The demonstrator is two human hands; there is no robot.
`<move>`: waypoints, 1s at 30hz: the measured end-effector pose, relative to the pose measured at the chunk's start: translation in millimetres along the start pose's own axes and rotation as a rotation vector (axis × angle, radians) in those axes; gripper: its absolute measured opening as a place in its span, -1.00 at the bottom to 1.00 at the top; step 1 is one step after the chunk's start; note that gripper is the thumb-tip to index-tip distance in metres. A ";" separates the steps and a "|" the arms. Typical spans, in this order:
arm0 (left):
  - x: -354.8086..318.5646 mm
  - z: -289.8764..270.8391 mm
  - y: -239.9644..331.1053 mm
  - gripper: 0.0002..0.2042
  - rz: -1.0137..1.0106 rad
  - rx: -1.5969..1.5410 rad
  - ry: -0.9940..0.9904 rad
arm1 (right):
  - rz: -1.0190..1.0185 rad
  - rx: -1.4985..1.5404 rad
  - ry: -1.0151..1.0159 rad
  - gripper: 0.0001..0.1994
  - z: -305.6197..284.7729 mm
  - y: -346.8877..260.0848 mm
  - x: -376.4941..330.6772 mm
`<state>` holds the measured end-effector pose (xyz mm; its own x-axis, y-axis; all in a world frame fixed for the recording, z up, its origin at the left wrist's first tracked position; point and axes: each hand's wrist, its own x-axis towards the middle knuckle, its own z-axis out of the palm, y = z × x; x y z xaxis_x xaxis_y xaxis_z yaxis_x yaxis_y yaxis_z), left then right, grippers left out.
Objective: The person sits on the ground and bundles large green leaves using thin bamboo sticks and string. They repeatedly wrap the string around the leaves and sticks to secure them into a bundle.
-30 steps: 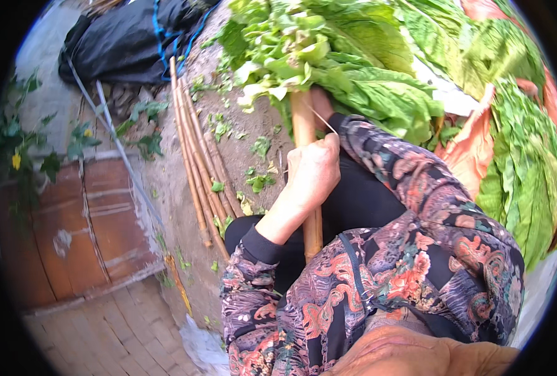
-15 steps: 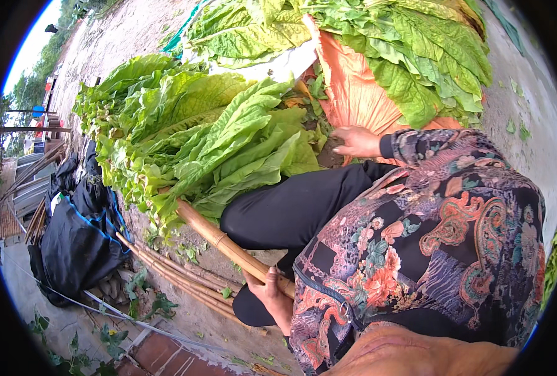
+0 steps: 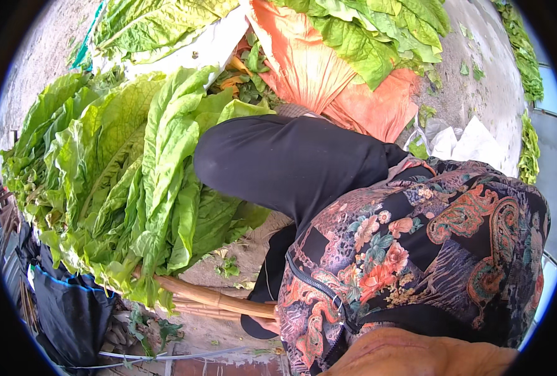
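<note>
The left hand (image 3: 267,323), mostly hidden, seems closed on the near end of the wooden stick (image 3: 219,299) loaded with green leaves (image 3: 134,182) stretching left; right hand unseen, so a one-handed hold might tip it.

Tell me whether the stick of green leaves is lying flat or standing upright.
Lying roughly flat. The stick runs low along the ground, its green leaves spread sideways; the left hand grips its bare end.

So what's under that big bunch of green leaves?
A bamboo stick pokes out from under the green leaves, with fingers of the left hand on its end. How far the stick runs beneath is covered by leaves.
</note>
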<state>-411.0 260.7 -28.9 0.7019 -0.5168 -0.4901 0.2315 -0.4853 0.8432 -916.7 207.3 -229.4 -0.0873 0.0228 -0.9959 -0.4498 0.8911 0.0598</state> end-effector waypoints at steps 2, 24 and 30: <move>-2.8 3.6 10.4 -0.16 -0.040 0.021 0.008 | 0.021 -0.018 0.031 -0.39 -1.9 -6.7 -15.1; 11.0 -3.1 -4.8 -0.27 0.107 -0.042 -0.014 | 0.060 -0.051 0.193 -0.40 -133.3 32.2 -55.6; 23.1 51.3 15.8 -0.64 0.192 -0.332 -0.029 | -1.017 -0.537 1.716 -0.25 -213.7 -102.6 -148.8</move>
<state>-425.7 205.0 -38.3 0.7351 -0.5985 -0.3184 0.3068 -0.1250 0.9435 -1047.5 15.7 -72.9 -0.1108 -0.9244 0.3650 -0.9937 0.1090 -0.0256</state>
